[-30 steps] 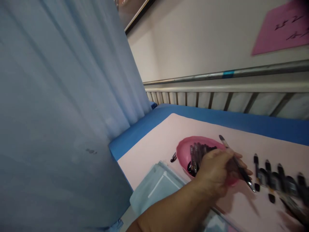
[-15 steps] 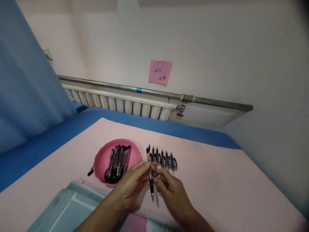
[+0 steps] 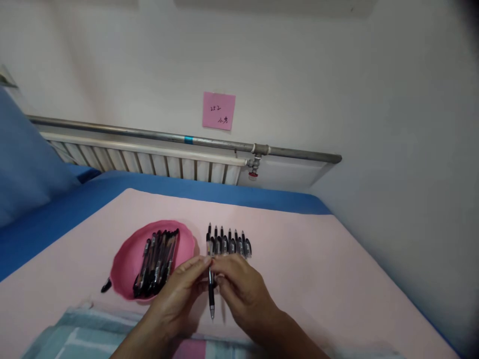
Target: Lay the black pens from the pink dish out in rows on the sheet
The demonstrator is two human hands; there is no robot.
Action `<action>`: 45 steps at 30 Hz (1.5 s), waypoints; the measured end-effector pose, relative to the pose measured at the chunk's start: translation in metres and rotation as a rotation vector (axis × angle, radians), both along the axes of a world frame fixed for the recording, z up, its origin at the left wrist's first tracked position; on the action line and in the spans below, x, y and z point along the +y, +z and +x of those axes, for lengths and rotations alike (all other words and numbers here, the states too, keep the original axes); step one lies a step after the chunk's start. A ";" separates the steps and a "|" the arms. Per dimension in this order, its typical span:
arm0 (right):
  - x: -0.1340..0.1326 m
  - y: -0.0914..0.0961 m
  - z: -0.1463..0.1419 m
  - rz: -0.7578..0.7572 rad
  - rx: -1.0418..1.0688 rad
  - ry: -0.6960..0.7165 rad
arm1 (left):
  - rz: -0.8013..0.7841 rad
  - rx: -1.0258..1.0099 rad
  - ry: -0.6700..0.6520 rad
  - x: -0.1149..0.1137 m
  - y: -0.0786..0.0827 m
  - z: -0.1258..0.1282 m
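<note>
Both my hands pinch one black pen (image 3: 211,299) that hangs upright between them, tip down. My left hand (image 3: 179,294) grips it from the left with thumb and fingers closed. My right hand (image 3: 239,291) grips it from the right the same way. To the left, a pink bowl (image 3: 127,259) on the pink cloth holds several black pens (image 3: 157,259). A row of several black pens (image 3: 228,243) lies side by side just beyond my fingers.
A small black cap (image 3: 106,285) lies left of the bowl. A folded teal and white cloth (image 3: 78,334) lies at the near edge. A blue mattress edge (image 3: 187,187), a radiator with a metal pipe (image 3: 149,134) and a pink note (image 3: 219,110) are beyond.
The view swung right from the blue curtain onto the cloth. My left hand left the bowl with a pen, and my right hand came in and took hold of it too.
</note>
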State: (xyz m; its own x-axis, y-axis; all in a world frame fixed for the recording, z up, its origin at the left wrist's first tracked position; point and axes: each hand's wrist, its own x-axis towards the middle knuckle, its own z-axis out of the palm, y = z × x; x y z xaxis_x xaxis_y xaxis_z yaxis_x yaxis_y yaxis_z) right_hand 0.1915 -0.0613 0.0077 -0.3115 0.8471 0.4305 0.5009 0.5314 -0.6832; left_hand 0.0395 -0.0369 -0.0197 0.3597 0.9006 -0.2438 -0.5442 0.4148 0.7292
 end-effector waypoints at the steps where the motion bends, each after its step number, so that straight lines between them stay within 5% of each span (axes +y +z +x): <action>1: -0.001 0.000 0.001 0.092 -0.068 0.031 | -0.017 -0.007 -0.012 -0.001 -0.001 0.000; 8: -0.004 0.002 0.001 0.315 -0.371 0.042 | -0.167 -0.009 -0.047 -0.007 0.007 0.007; 12: 0.000 0.011 0.013 0.342 -0.171 -0.010 | -0.151 0.062 -0.094 -0.008 0.008 0.006; 16: 0.019 0.016 0.044 0.016 0.089 -0.372 | -0.085 0.253 -0.128 -0.005 0.004 0.001; 19: 0.038 0.001 0.069 -0.363 0.115 -0.558 | -0.055 0.317 -0.132 -0.004 0.000 0.001; 21: 0.048 -0.016 0.081 -0.474 0.094 -0.617 | -0.047 0.349 -0.142 -0.004 -0.002 0.002; 27: 0.062 -0.045 0.092 -0.498 -0.003 -0.672 | -0.037 0.414 -0.160 -0.004 -0.002 0.004; 45: 0.051 -0.038 0.084 -0.534 -0.233 -0.576 | -0.037 0.439 -0.139 -0.002 -0.002 0.002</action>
